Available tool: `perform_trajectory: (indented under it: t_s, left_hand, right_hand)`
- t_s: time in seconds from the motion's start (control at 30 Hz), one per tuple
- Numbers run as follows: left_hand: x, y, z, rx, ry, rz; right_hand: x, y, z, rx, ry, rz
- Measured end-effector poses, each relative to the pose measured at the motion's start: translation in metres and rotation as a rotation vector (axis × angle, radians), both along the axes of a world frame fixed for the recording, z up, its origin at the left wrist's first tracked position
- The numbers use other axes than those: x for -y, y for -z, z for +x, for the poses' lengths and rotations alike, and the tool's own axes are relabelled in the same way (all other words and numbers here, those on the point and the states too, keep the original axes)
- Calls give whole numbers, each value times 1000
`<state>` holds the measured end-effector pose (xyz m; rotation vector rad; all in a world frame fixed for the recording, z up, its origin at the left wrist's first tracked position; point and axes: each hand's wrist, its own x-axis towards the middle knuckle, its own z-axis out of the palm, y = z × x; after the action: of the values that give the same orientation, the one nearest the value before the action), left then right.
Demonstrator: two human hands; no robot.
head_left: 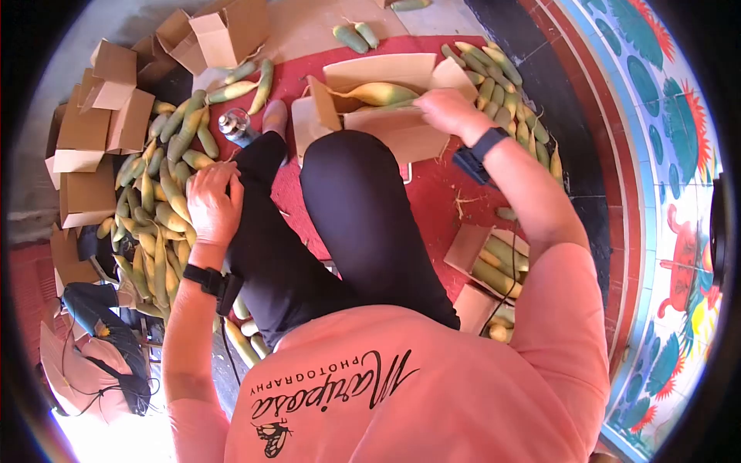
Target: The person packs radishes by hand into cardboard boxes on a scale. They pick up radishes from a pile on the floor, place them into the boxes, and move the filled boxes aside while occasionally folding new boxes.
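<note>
Inside the open cardboard box point(394, 139) in front of my knees lies a long green-and-yellow radish point(382, 94), its thin root end to the left. My right hand point(449, 113) is closed at the radish's green end, over the box's right side; its fingertips are partly hidden. My left hand point(214, 202) lies palm down by my left thigh, its fingers loosely bent, at the edge of a large radish pile point(166, 224). I see nothing held in it, though the space under the palm is hidden. Each wrist wears a black band.
Empty open cartons point(89, 127) line the left side. More radishes point(505, 96) are heaped at the right, beyond the box. A filled carton point(490, 258) stands by my right hip. A clear bottle point(235, 126) stands near my left foot on the red mat point(289, 189).
</note>
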<state>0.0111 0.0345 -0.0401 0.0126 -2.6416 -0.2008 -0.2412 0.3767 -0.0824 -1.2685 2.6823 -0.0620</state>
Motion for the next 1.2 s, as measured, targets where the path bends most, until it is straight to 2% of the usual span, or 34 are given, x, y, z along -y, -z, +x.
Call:
perform_trajectory:
  t_s: [0.03,0.2,0.3,0.37,0.43,0.5,0.57,0.63,0.73,0.77,0.83,0.9,0.93,0.97,1.0,1.03,1.1,1.2]
  left_hand:
    - [0,0,0,8,3,10]
    - [1,2,1,19,22,0]
    - [0,3,-1,28,42,-32]
    - [-3,3,-2,54,0,-83]
    - [-3,4,-3,50,8,-80]
    - [-3,5,-2,33,20,-89]
    - [-2,5,-3,33,23,-88]
    - [-1,6,-3,36,16,-88]
    - [-6,2,-4,7,35,-80]
    - [-4,4,-4,16,32,-45]
    - [-1,5,-3,15,13,-51]
    - [-2,3,-1,22,-20,-15]
    - [-2,3,-2,-9,-7,-15]
    - [-4,1,-2,-3,-22,-26]
    - [-5,0,-3,-9,-37,-7]
    - [-6,1,-3,-17,-51,14]
    - [-6,-1,-3,-45,-40,-8]
    - [-1,0,-2,-89,-21,15]
  right_hand:
    - [-13,-19,7,44,18,75]
    - [-124,-20,33,-32,52,34]
    - [-180,-25,57,-24,229,115]
    - [-215,-13,73,-23,333,330]
    - [-260,20,95,-96,340,357]
    - [-286,44,125,-63,438,467]
    - [-304,65,154,-22,520,427]
    - [-351,108,180,6,498,528]
    - [-384,111,212,-38,497,530]
    - [-383,95,215,-5,480,544]
    - [-399,96,219,-27,451,599]
    - [-407,106,215,62,472,730]
    - [-395,100,215,90,524,694]
    - [-404,115,215,20,451,611]
    - [-401,117,210,131,482,736]
    - [-381,100,206,178,435,825]
    - [-357,91,200,240,544,825]
    - [-326,84,194,295,562,765]
